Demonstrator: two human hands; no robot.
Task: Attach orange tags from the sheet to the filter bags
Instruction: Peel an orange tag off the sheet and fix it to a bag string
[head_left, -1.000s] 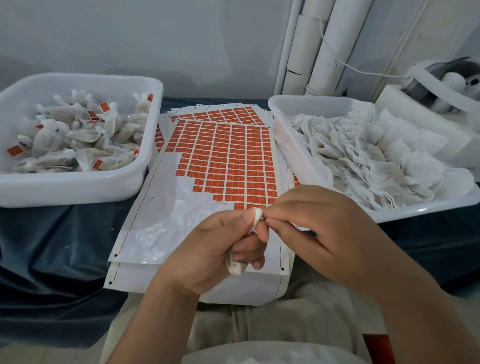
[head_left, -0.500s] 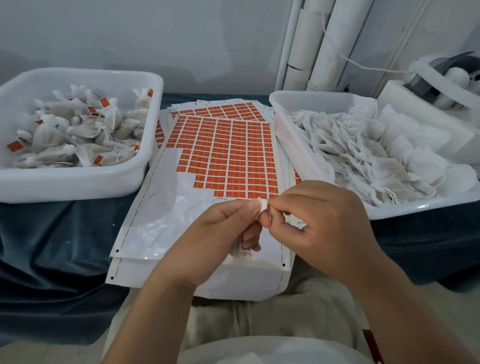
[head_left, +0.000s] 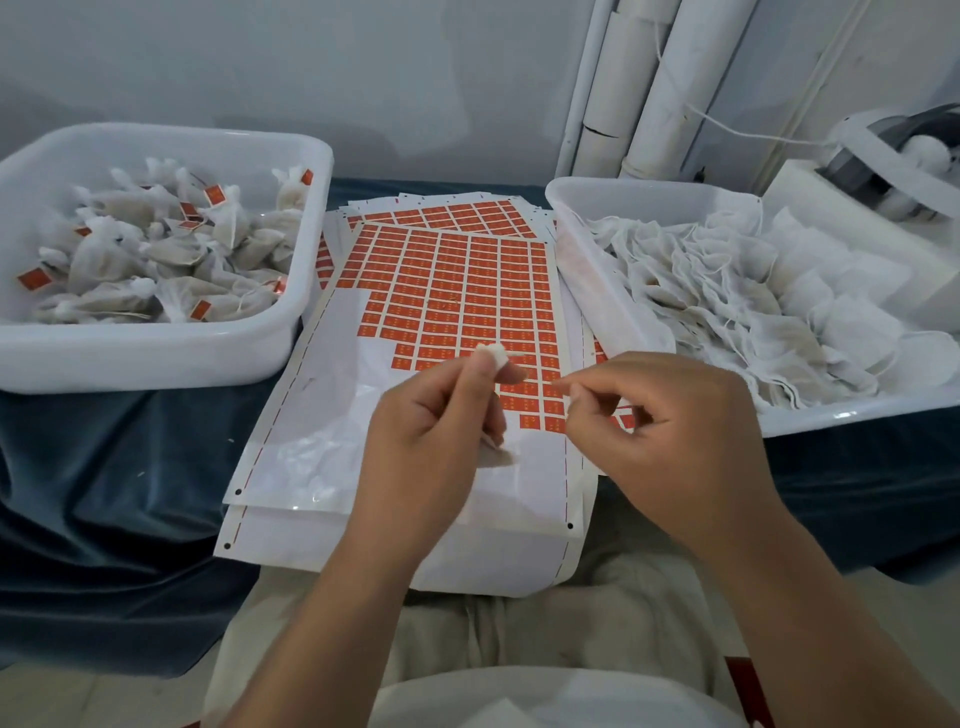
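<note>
Tagged bags (head_left: 156, 260) fill the upper-left tub (head_left: 156, 358), but many untagged bags (head_left: 753, 301) remain at right. The left hand (head_left: 441, 431) pinches a filter bag (head_left: 493, 357), and the right hand (head_left: 665, 431) apparently pinches its string (head_left: 521, 354).

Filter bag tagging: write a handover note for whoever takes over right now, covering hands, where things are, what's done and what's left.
Left hand pinches a filter bag by its gathered top, above the tag sheet.
Right hand: thumb and forefinger pinched beside it, maybe on its string; too fine to tell.
Done: tagged bags fill the left tub; the sheet's near-left corner is peeled bare.
Left: held bag shows no tag; untagged bags fill the right tub.
</note>
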